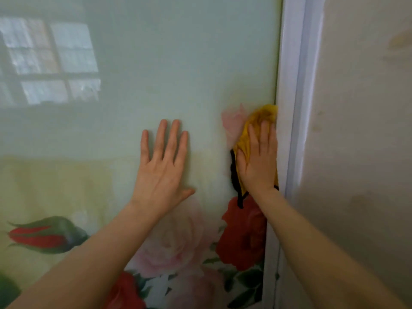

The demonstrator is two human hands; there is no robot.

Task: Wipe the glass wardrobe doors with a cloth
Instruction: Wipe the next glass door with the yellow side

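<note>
The glass wardrobe door (156,63) fills most of the view, pale green with printed red and pink roses along its lower part. My right hand (258,161) presses a yellow cloth (260,114) with a black edge flat against the glass, right beside the door's white frame. The fingers lie straight over the cloth. My left hand (162,161) rests flat on the bare glass to the left of it, fingers spread and pointing up.
A white frame (292,85) runs down the right edge of the door. Beyond it stands a plain beige wall (361,130). A window reflection (49,61) shows in the glass at the upper left.
</note>
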